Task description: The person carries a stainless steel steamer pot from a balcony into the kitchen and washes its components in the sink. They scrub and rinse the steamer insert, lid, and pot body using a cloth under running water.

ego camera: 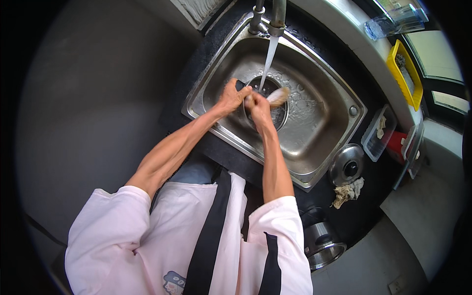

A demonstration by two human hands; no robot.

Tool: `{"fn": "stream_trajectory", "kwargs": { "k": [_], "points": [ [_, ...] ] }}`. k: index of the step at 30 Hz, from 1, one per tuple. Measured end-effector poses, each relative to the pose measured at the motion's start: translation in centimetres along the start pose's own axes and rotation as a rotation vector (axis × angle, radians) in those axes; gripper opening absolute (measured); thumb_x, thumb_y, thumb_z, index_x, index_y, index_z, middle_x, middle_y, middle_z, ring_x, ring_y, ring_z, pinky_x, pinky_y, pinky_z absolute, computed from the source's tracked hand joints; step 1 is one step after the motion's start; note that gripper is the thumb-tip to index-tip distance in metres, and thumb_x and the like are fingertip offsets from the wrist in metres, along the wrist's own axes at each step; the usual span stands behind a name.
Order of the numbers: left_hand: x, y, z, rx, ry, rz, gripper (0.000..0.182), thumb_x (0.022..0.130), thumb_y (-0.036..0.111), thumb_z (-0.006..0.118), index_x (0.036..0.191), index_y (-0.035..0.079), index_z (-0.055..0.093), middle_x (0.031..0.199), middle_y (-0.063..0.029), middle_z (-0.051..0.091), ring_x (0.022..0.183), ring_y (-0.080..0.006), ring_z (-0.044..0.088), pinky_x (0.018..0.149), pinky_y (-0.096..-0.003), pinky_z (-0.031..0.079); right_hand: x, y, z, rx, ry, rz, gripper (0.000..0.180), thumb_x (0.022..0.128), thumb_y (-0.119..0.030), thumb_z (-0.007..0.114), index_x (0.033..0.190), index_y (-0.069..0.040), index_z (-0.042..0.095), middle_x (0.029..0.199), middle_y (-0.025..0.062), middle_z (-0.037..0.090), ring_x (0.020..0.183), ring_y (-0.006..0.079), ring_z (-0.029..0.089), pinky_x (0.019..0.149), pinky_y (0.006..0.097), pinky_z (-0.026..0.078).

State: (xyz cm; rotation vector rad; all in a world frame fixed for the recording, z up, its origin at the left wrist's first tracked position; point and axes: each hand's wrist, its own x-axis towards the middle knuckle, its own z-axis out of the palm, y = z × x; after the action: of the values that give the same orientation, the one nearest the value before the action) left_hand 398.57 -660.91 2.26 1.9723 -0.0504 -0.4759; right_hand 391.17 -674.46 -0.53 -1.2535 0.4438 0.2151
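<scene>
Inside a stainless steel sink [313,127] sits a round metal pot [284,117], with water running into it from the tap [277,29]. My left hand [233,96] grips the pot's black handle [240,85] on its left side. Over the pot, my right hand [259,110] is closed around a brush [279,97] with pale bristles, blurred by motion. Both hands nearly meet above the pot's rim. They and the brush hide part of its inside. Water spreads over the sink floor around the pot.
Right of the sink lie a metal lid [336,167] with a black knob, a crumpled cloth [346,193], a clear plastic tray [372,138] and a steel pot [319,236]. A yellow basket [416,92] and a clear plastic bottle [398,23] are by the window.
</scene>
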Motion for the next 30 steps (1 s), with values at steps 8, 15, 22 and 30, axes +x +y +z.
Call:
{"fn": "stream_trajectory", "kwargs": {
  "k": [8,15,22,30],
  "points": [
    [0.7,-0.4,-2.0,0.005,-0.049,-0.27,0.059,0.081,0.031,0.073,0.119,-0.01,0.056,0.11,-0.0211,0.066,0.104,-0.0272,0.062,0.093,-0.0388,0.048,-2.5,-5.1,-3.6,-0.466,0.27,-0.168,0.035,0.094,0.003,0.063,0.129,0.001,0.068,0.111,0.0134,0.075,0.102,0.0181,0.071,0.086,0.03,0.057],
    [1.2,2.6,-3.5,-0.233,-0.325,-0.403,0.043,0.08,0.029,0.076,0.107,0.002,0.058,0.086,-0.0056,0.062,0.067,-0.0129,0.061,0.05,-0.0286,0.049,-2.7,-7.9,-0.3,-1.057,0.1,-0.44,0.092,0.081,0.002,0.073,0.163,-0.013,0.032,0.163,0.0286,0.031,0.144,0.0469,0.038,0.122,0.0493,0.03],
    [2.0,6.9,-4.0,-0.174,-0.587,-0.335,0.029,0.079,0.023,0.07,0.099,0.003,0.063,0.075,-0.0003,0.059,0.059,-0.0091,0.054,0.047,-0.0247,0.041,-0.2,-10.2,-0.4,-1.381,-0.105,-0.573,0.065,0.08,-0.016,0.081,0.14,-0.014,0.056,0.136,0.0138,0.059,0.126,0.0347,0.054,0.105,0.0485,0.042],
    [0.6,8.1,-3.2,-0.036,-0.312,-0.128,0.047,0.072,0.023,0.074,0.108,-0.006,0.064,0.09,-0.0154,0.07,0.083,-0.0215,0.065,0.076,-0.0364,0.053,3.7,-11.4,-5.5,-1.383,0.123,-0.206,0.019,0.074,-0.015,0.068,0.091,-0.01,0.074,0.086,0.018,0.073,0.086,0.0401,0.072,0.078,0.0501,0.056]
  ]
}}
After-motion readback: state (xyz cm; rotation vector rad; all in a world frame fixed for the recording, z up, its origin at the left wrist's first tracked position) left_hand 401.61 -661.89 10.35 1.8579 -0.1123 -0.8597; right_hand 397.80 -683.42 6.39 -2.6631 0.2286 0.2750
